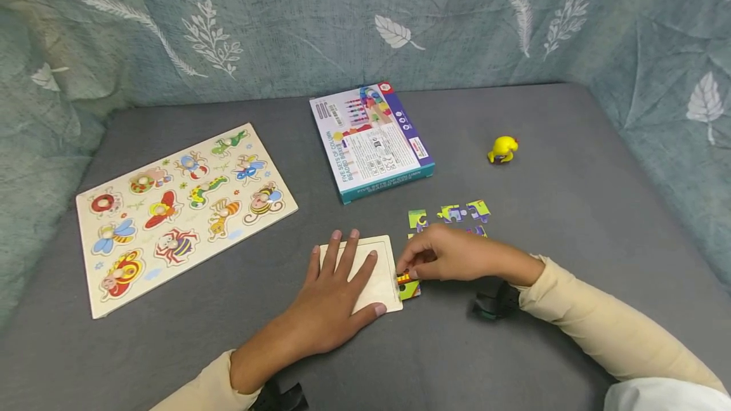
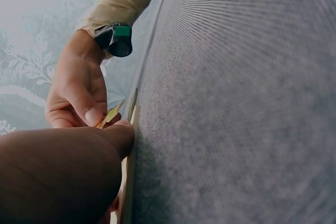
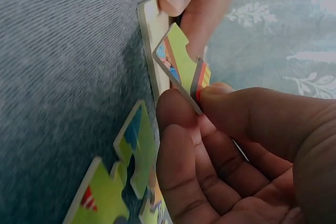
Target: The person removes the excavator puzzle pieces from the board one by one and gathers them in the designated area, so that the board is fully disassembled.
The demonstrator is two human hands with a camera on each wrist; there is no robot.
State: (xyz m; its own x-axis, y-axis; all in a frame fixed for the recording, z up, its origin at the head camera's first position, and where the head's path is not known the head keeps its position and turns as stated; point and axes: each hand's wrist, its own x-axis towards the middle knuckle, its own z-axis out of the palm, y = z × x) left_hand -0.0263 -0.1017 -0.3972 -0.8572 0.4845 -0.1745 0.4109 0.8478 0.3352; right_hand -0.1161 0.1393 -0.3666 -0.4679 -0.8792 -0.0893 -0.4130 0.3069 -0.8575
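My left hand [image 1: 337, 297] lies flat with spread fingers on a pale wooden puzzle tray [image 1: 377, 278], its thumb along the near right edge. The right hand [image 1: 451, 255] pinches a green jigsaw piece [image 3: 181, 64] between thumb and fingers, at the piece's red and yellow striped end. That piece is close beside the tray's right side, tilted in the right wrist view. Several loose jigsaw pieces [image 1: 417, 219] in green and purple lie on the grey cloth beyond the right hand, which partly hides them. In the left wrist view the left forearm and thumb cover most of the tray.
A wooden insect peg puzzle [image 1: 188, 214] lies to the left. At the back middle is a flat bead toy box [image 1: 371, 141]. A small yellow toy chick [image 1: 503, 149] stands at the back right. Patterned curtain [image 1: 354, 18] hangs behind the grey surface.
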